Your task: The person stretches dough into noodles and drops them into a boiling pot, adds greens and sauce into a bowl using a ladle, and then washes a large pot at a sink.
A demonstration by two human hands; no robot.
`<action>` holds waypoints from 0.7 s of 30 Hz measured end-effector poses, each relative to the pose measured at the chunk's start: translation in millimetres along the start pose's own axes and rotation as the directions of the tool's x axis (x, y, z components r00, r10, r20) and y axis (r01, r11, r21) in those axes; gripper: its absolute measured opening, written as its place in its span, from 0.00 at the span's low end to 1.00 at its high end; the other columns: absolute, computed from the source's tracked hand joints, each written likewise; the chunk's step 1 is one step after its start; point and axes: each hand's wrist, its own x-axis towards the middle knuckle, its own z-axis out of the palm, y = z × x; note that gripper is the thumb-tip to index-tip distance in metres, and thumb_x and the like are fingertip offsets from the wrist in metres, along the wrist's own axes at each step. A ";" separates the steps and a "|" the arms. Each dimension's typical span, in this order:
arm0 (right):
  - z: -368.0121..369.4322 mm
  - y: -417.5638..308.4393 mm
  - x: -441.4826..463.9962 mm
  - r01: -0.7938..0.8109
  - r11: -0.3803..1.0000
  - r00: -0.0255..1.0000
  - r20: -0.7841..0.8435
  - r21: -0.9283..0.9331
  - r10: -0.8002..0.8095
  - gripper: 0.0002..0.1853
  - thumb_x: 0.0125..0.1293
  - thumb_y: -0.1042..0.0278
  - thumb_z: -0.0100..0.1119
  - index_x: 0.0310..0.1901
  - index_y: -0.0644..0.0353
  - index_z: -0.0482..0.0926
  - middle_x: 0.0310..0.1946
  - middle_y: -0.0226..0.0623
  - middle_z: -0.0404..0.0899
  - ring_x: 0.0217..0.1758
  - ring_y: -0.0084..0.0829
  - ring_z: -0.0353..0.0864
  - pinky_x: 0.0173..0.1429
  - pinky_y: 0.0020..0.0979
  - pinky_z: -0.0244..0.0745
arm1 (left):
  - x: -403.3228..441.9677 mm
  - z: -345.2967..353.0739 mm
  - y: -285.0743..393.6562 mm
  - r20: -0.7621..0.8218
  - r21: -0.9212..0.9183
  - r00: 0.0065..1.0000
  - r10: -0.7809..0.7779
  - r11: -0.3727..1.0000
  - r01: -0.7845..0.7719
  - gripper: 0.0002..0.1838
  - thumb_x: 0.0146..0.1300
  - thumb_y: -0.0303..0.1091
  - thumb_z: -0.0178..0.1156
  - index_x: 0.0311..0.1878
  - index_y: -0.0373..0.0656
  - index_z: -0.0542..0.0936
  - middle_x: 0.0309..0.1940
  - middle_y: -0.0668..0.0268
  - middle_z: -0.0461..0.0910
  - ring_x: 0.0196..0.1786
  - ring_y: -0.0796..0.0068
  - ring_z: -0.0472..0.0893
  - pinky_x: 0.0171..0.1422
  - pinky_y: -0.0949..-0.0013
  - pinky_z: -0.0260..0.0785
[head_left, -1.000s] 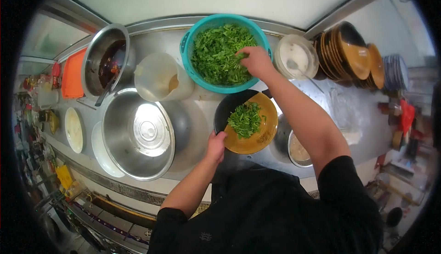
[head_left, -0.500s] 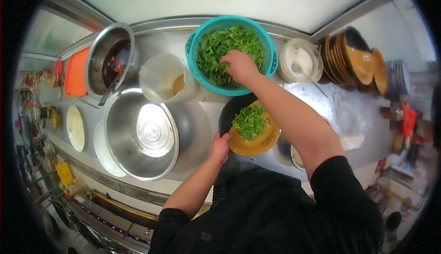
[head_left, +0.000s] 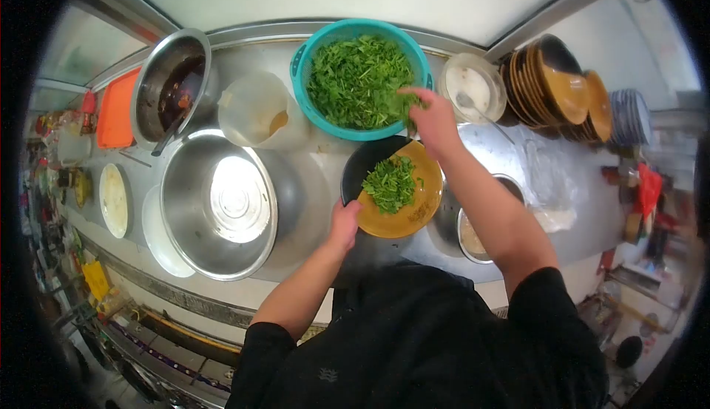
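My left hand (head_left: 345, 224) grips the left rim of a black and yellow-brown plate (head_left: 421, 205), thumb over the edge. A small heap of chopped leafy greens (head_left: 390, 185) lies on the plate. My right hand (head_left: 433, 119) is closed on a few sprigs of greens over the right rim of a turquoise colander (head_left: 302, 95); the fingertips are partly hidden by leaves. More chopped greens (head_left: 355, 80) fill the colander, which stands just behind the plate.
At left stand a large steel basin (head_left: 181, 231), a cloudy plastic jug (head_left: 244, 117) and a steel bowl of dark sauce (head_left: 159, 83). At right are a tub of white powder with a spoon (head_left: 473, 87), stacked yellow-brown plates (head_left: 566, 95) and a steel pot (head_left: 473, 242).
My right hand has lifted out of the middle of the colander and moved right and down to its rim with some greens. My left hand still holds the plate.
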 end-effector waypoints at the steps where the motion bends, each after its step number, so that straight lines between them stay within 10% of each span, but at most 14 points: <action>1: -0.9 -0.8 -21.9 0.114 0.973 0.993 0.008 -0.201 -0.115 0.19 0.53 0.80 0.53 0.47 0.56 0.79 0.34 0.40 0.81 0.33 0.29 0.80 0.40 0.29 0.75 | 0.5 0.9 1.2 0.024 -0.006 0.999 0.026 1.000 -0.026 0.18 0.53 0.27 0.50 0.49 0.33 0.71 0.38 0.59 0.78 0.39 0.65 0.78 0.45 0.65 0.71; 6: -1.2 51.7 -92.0 0.361 0.671 0.931 0.291 -0.648 -0.219 0.19 0.52 0.78 0.54 0.47 0.55 0.78 0.47 0.41 0.77 0.49 0.42 0.76 0.54 0.33 0.72 | 1.8 -0.4 -0.7 0.031 0.002 1.000 0.004 1.000 -0.004 0.18 0.53 0.27 0.50 0.49 0.33 0.71 0.37 0.60 0.78 0.37 0.65 0.78 0.43 0.65 0.72; 13: -34.2 48.0 -113.0 0.506 0.667 0.862 0.342 -0.547 -0.373 0.20 0.50 0.76 0.55 0.48 0.54 0.77 0.47 0.44 0.76 0.50 0.41 0.75 0.51 0.37 0.72 | 0.6 9.0 3.5 0.072 0.042 0.996 -0.053 0.998 0.050 0.17 0.55 0.29 0.50 0.48 0.35 0.71 0.37 0.60 0.78 0.37 0.65 0.79 0.39 0.63 0.74; 19: -34.6 51.2 -124.9 0.446 0.296 0.879 0.475 -0.845 0.031 0.12 0.53 0.72 0.53 0.40 0.55 0.79 0.44 0.41 0.76 0.45 0.40 0.77 0.45 0.37 0.74 | 2.0 24.1 -4.7 0.076 0.178 0.989 -0.131 0.977 0.115 0.16 0.57 0.31 0.49 0.49 0.36 0.71 0.39 0.60 0.78 0.37 0.65 0.80 0.37 0.62 0.74; 21: -43.1 75.0 -118.9 0.674 0.366 0.736 0.541 -0.641 -0.407 0.13 0.52 0.70 0.54 0.42 0.57 0.77 0.41 0.44 0.77 0.40 0.41 0.78 0.40 0.38 0.74 | 0.0 29.0 -5.1 0.075 0.152 0.989 -0.129 0.982 0.116 0.16 0.57 0.31 0.49 0.49 0.36 0.71 0.39 0.60 0.78 0.37 0.65 0.80 0.38 0.62 0.74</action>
